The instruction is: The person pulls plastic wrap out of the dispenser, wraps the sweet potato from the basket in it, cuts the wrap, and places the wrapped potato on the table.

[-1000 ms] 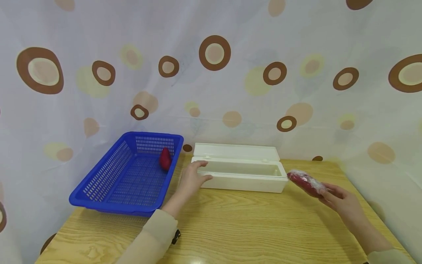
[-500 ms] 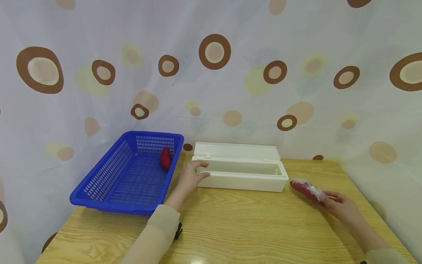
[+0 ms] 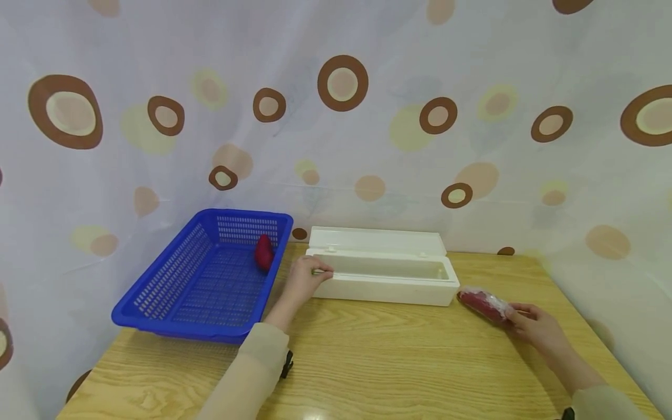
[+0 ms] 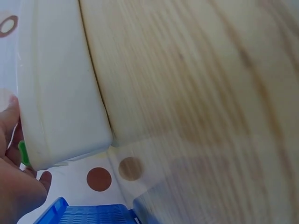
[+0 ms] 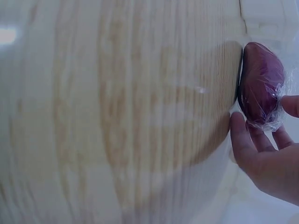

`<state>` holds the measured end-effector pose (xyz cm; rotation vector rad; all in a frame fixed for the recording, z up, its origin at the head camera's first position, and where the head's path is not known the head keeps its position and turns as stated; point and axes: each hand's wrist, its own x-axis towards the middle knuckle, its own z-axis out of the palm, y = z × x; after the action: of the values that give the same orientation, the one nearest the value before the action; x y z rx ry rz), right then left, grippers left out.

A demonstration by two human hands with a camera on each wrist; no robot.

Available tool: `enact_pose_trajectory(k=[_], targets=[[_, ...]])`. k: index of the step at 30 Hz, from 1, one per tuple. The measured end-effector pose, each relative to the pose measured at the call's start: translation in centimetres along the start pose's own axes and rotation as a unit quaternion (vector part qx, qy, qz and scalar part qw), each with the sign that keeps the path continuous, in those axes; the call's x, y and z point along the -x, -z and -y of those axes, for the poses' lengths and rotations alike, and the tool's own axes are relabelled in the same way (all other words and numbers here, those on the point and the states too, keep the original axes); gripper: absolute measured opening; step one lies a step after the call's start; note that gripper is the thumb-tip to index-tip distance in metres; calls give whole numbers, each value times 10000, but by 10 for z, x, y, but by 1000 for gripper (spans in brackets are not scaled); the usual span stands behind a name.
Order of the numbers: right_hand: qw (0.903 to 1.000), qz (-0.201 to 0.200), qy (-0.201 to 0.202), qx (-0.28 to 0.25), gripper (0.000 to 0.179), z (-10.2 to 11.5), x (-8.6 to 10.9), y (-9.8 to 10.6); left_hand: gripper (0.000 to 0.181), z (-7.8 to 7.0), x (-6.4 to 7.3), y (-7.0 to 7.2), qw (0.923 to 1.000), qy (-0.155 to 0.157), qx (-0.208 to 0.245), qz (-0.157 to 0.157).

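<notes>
At the left of the head view, a blue plastic basket (image 3: 181, 332) with slotted walls sits on a wood-grain table (image 3: 409, 361). One red sweet potato (image 3: 263, 254) lies inside, against the basket's right wall. Just right of the basket, near the middle of the frame, the person's left hand (image 3: 301, 283) is at the left end of a long white box (image 3: 388, 291); its thumb and fingertips are drawn together, pinching a small green piece (image 4: 23, 154) at the box's edge. A beige sleeve (image 3: 241, 373) covers that forearm, with a black strap (image 3: 287, 364) showing at its side. The box stretches across the center, its white lid (image 3: 375, 240) tipped back behind it and its long hollow showing. Right of center, just beside the box's front right corner, is a second sweet potato (image 3: 485, 305), purplish red and wrapped in crinkled clear film (image 5: 273, 123). The right hand (image 3: 543, 332) grips its near end between thumb and fingers, at the lower right of the frame. Whether this sweet potato touches the table cannot be told. A pale sheet (image 3: 388, 35) printed with brown rings and beige and yellow spots fills the upper frame.
</notes>
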<state>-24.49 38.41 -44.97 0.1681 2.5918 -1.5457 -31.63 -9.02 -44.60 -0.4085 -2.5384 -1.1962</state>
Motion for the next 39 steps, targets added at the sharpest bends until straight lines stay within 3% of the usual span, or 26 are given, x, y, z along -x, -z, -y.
enact_pose_trajectory(k=[5, 10, 14, 18, 21, 27, 33, 39], targets=[[9996, 64, -87, 262, 71, -1, 0, 3, 10, -2, -1, -1, 9998, 188, 50, 13], [9984, 76, 194, 530, 69, -3, 1, 4, 10, -6, 1, -1, 9998, 173, -13, -39], [9895, -521, 612, 1204, 64, 2, 4, 2, 10, -8, 0, -2, 9997, 123, -198, -106], [9711, -1298, 1113, 1667, 56, 18, 3, -7, 10, -7, -2, -4, 9992, 105, -352, -134], [9629, -1481, 1467, 1714, 51, 34, 2, -15, 10, -8, -3, -4, 9992, 47, -356, -158], [9495, -1341, 2223, 1762, 40, 62, -5, -33, 8, -8, -5, -5, 9990, -118, -337, -256], [9283, -992, 3030, 1915, 32, 77, -22, -56, 9, -7, -8, -7, 9993, -4, -216, -292], [9173, -452, 3282, 2208, 31, 86, -40, -73, 9, -7, -9, -7, 9992, 101, -241, -317]])
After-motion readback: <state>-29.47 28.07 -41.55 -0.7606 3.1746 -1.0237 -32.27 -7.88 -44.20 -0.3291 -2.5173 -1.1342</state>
